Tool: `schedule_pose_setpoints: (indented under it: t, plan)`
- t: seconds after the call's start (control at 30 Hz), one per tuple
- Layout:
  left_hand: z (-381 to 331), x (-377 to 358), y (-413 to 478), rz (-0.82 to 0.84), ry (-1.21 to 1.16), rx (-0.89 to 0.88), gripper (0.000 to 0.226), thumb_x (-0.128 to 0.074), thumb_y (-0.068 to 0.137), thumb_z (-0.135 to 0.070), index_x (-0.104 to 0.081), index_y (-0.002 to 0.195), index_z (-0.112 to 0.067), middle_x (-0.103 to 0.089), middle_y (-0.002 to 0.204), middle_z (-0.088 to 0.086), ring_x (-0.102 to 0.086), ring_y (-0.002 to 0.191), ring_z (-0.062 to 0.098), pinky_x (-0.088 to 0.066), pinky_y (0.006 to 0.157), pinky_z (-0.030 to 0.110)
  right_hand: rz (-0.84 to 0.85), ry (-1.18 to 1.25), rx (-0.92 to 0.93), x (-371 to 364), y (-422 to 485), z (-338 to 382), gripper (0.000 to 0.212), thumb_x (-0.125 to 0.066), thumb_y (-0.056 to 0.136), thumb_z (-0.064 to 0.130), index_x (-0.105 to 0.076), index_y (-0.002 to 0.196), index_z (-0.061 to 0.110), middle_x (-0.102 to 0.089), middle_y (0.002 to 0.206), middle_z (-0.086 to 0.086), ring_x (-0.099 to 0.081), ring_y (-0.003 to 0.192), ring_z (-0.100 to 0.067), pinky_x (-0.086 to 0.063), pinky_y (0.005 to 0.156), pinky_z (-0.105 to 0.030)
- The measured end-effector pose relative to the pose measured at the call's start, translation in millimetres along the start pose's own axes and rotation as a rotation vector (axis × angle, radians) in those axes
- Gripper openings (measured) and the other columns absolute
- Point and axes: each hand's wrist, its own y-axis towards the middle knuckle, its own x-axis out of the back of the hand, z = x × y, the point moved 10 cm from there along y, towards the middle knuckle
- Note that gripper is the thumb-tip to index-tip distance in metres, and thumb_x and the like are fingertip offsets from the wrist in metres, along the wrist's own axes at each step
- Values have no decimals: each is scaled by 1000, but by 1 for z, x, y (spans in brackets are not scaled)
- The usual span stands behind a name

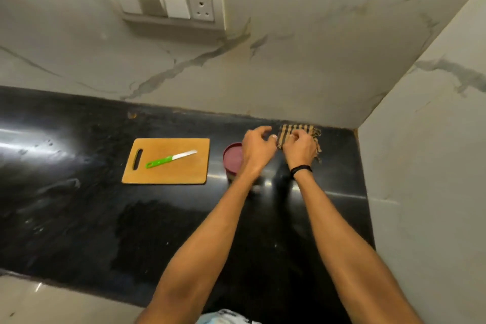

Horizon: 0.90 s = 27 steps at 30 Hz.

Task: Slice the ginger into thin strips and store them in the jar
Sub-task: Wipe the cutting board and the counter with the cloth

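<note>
A wooden cutting board [168, 163] lies on the black counter with a green-handled knife [169, 158] resting on it. To its right stands a jar with a maroon lid [232, 156], partly hidden behind my left wrist. Both hands reach to the back right corner, where a brown striped cloth [297, 130] lies folded. My right hand [299, 148] pinches the cloth's near edge with curled fingers. My left hand [259, 144] has its fingers curled just left of the cloth; whether it touches it I cannot tell. No ginger is visible.
The black counter [79, 205] ends at marble walls behind and to the right. A switch panel with a socket [168, 4] is mounted on the back wall. The counter's front edge runs along the lower left.
</note>
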Motion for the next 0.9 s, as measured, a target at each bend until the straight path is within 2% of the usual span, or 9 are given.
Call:
schedule_pose_setpoints:
  t: [0.13,0.17,0.23,0.3,0.4,0.47,0.67,0.8,0.9]
  plan:
    - [55,107,-21,-196,-38,37,30,-61,96,-16,-67,125,-14,-67,117,-8,-62,107,8,-45,84,6,7,208,221,-4,-91,81,16,-54,96,13,-68,102,13,-64,95,-3,-55,88,-13,-38,75,-19]
    - [80,131,-23,-240,-24,89,31,-60,97,-17,-66,127,-15,-66,119,-7,-61,109,9,-46,86,9,67,228,271,-16,-114,97,16,-54,97,14,-68,103,13,-62,95,0,-53,87,-9,-35,73,-13]
    - [141,179,-24,-310,105,239,36,-60,97,-20,-61,132,-12,-64,129,5,-58,119,22,-49,98,29,281,186,317,-69,-157,119,18,-54,96,14,-69,106,11,-66,98,-2,-58,89,-11,-39,74,-11]
    - [204,222,-23,-343,319,468,46,-62,96,-26,-54,136,-6,-53,138,20,-47,129,38,-41,105,46,461,50,270,-130,-185,119,24,-53,94,13,-68,111,5,-68,106,-11,-63,97,-23,-48,79,-27]
    - [268,262,-32,-296,434,713,53,-63,93,-28,-47,138,-5,-35,145,20,-36,129,43,-40,104,52,535,-132,82,-177,-203,99,32,-52,91,13,-55,122,5,-54,124,-19,-54,113,-35,-47,92,-40]
    - [287,269,-26,-200,474,665,57,-65,93,-31,-44,139,-5,-31,146,17,-34,130,42,-41,104,51,513,-181,19,-189,-208,90,40,-54,92,11,-48,131,7,-43,132,-16,-47,120,-35,-44,101,-42]
    - [308,279,-45,-28,501,645,68,-71,83,-21,-38,139,0,-35,146,20,-35,133,42,-41,105,49,438,-209,-115,-167,-243,66,31,-59,88,5,-58,119,6,-47,129,-16,-48,120,-35,-42,102,-38]
    - [306,252,-106,60,482,610,76,-77,79,-23,-35,137,3,-35,145,21,-33,135,40,-40,106,50,345,-283,-142,-110,-293,29,14,-53,90,9,-66,96,11,-64,106,-11,-52,110,-30,-44,89,-36]
    - [290,215,-149,135,494,537,81,-82,79,-32,-36,136,3,-37,143,23,-37,134,41,-40,105,47,278,-345,-301,-66,-316,-23,20,-58,87,10,-65,106,13,-61,110,-11,-56,108,-31,-44,87,-33]
